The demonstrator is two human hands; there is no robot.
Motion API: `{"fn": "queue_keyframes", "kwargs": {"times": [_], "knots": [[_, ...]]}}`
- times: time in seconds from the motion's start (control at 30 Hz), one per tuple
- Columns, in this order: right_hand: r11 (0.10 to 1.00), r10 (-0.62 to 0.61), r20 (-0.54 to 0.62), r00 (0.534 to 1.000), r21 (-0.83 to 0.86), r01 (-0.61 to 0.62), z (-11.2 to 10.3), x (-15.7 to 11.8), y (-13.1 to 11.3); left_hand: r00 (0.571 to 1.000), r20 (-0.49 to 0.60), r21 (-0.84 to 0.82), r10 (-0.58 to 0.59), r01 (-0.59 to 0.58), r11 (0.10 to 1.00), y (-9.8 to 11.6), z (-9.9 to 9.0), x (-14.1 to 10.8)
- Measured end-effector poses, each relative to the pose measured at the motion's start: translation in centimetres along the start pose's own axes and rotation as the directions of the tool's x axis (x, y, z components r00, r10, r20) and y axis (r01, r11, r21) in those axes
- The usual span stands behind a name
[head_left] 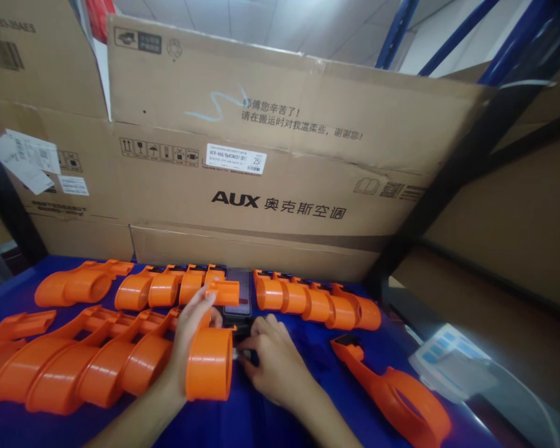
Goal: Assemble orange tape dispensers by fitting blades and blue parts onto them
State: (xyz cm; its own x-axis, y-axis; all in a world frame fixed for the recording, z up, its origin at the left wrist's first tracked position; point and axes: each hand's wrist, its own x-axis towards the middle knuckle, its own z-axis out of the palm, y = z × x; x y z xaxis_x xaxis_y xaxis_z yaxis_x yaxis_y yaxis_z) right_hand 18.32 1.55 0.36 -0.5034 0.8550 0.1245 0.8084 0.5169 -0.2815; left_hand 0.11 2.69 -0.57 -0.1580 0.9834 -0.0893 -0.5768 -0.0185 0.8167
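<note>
In the head view, my left hand [193, 330] is closed on an orange plastic part with a wide ring [210, 367] at its lower end. The part stands roughly upright, its flat upper end [224, 292] above my fingers. My right hand [273, 358] is just right of the ring, its fingers pinching a small dark tool with a metal tip [236, 353]. That tip touches or almost touches the orange part's edge; my fingers hide much of the tool, so its exact kind does not show. Behind my hands lies a phone-like dark device [238, 287].
Similar orange ring parts [65, 367] lie in rows at left, with another row [317, 305] at back right. A single orange part [401, 398] with a black end lies front right. Beyond it sits a white device [448, 358]. Cardboard [280, 180] walls off the blue table's [308, 348] back.
</note>
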Motion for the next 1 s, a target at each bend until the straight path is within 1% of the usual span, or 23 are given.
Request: {"fn": "queue_keyframes", "kwargs": {"times": [0.1, 0.2, 0.33, 0.43, 0.53, 0.6, 0.67, 0.73, 0.77, 0.8, 0.87, 1.0], "knots": [[0.999, -0.036, 0.017, 0.999, -0.030, 0.036, -0.2, -0.1, -0.1, 1.000, 0.023, 0.012, 0.012, -0.012, 1.000, -0.4, 0.0, 0.1], [0.998, -0.043, 0.021, 0.999, -0.046, 0.044, -0.3, -0.2, -0.4, 0.999, 0.030, 0.026, 0.025, -0.025, 0.999, -0.5, 0.1, 0.0], [0.998, -0.044, -0.015, 0.999, -0.046, 0.043, -0.2, -0.3, -0.7, 0.998, 0.044, 0.055, 0.040, -0.043, 0.998, -0.4, 0.4, -0.4], [0.997, -0.047, -0.136, 0.990, 0.051, 0.054, -0.2, -0.2, -0.5, 0.998, 0.047, 0.064, 0.053, -0.056, 0.996, -0.4, 0.5, -0.9], [0.972, 0.026, -0.304, 0.952, 0.232, 0.047, -0.8, 0.0, 0.0, 0.997, 0.051, 0.061, 0.054, -0.057, 0.997, -0.7, 0.5, -1.2], [0.908, 0.116, -0.361, 0.925, 0.416, 0.049, -1.3, 0.0, 0.5, 0.996, 0.065, 0.075, 0.066, -0.071, 0.995, -0.9, 0.5, -1.3], [0.777, 0.202, -0.349, 0.915, 0.625, 0.067, -2.0, -0.1, 1.1, 0.993, 0.087, 0.088, 0.079, -0.087, 0.992, -1.1, 0.4, -1.2], [0.635, 0.266, -0.336, 0.904, 0.766, 0.098, -2.5, -0.1, 1.5, 0.992, 0.105, 0.093, 0.073, -0.082, 0.992, -1.1, 0.5, -1.2], [0.588, 0.291, -0.342, 0.894, 0.801, 0.115, -2.7, -0.1, 1.7, 0.991, 0.113, 0.092, 0.067, -0.077, 0.993, -1.1, 0.5, -1.2], [0.561, 0.313, -0.353, 0.882, 0.818, 0.128, -2.8, -0.1, 1.8, 0.991, 0.122, 0.094, 0.061, -0.073, 0.993, -1.0, 0.6, -1.2], [0.530, 0.346, -0.367, 0.864, 0.836, 0.143, -2.9, -0.2, 1.9, 0.989, 0.139, 0.109, 0.050, -0.065, 0.992, -1.0, 0.7, -1.3], [0.478, 0.352, -0.325, 0.878, 0.869, 0.130, -2.7, -0.1, 1.9, 0.985, 0.174, 0.162, 0.010, -0.039, 0.986, -1.2, 0.8, -1.6]]}}
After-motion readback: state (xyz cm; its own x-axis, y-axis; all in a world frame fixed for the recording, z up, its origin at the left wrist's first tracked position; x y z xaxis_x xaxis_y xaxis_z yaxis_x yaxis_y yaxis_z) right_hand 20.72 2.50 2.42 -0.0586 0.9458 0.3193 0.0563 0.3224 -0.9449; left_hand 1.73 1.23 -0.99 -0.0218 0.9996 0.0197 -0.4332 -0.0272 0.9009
